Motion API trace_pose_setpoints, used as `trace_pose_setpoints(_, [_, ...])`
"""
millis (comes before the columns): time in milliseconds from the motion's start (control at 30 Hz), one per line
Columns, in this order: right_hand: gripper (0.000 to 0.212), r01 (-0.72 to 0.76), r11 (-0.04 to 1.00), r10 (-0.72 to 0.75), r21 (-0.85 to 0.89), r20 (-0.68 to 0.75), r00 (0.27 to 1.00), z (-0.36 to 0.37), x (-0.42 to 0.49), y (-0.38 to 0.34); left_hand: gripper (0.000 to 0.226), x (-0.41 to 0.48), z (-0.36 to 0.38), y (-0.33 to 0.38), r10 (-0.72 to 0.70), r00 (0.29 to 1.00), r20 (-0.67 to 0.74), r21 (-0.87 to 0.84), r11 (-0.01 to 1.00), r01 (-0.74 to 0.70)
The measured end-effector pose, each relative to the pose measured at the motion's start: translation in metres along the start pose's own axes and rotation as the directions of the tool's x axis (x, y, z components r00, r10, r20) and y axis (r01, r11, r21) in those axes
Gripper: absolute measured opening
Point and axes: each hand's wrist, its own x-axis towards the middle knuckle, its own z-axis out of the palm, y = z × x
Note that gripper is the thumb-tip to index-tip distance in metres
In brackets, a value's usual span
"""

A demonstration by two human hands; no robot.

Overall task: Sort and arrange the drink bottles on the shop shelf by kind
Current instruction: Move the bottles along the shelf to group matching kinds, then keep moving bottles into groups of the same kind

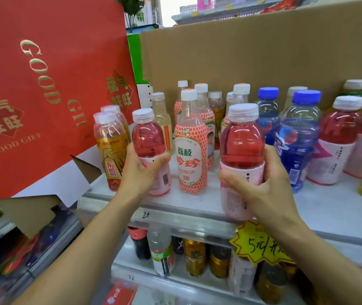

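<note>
Each of my hands grips a pink drink bottle with a white cap. My left hand (pixel 141 170) wraps round the left pink bottle (pixel 148 137), which stands on the white shelf (pixel 321 208). My right hand (pixel 261 186) holds the right pink bottle (pixel 240 142) at the shelf's front edge, nearer to me. Between them stands a lychee soda bottle (pixel 190 155) with an orange-and-white label. A gold energy-drink bottle (pixel 110 150) stands to the left. Blue bottles (pixel 296 137) and two more pink bottles (pixel 338 137) stand to the right.
A red gift bag (pixel 43 84) leans at the left of the shelf. A brown cardboard box (pixel 252 51) forms a wall behind the bottles. A yellow price tag (pixel 257 245) hangs on the shelf's front rail. The lower shelf holds several gold cans and bottles (pixel 195 256).
</note>
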Motion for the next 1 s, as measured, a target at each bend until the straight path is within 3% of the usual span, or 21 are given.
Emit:
trace_pose_setpoints(233, [0.054,0.007,1.000,-0.008,-0.026,-0.042,0.999,0.001,-0.020,-0.025,0.054,-0.058,-0.024,0.040,0.095,0.995,-0.019,-0.136,0.986,-0.097])
trace_pose_setpoints(467, [0.050,-0.017,0.998,0.010,-0.067,-0.099,0.995,-0.009,-0.072,-0.053,0.053,-0.121,-0.021,0.051,0.098,0.969,0.228,-0.275,0.961,-0.033])
trace_pose_setpoints(1000, [0.052,-0.115,0.974,0.056,-0.193,-0.284,0.957,-0.143,-0.163,-0.088,0.053,-0.224,0.089,0.088,0.140,0.864,0.484,-0.390,0.918,0.069])
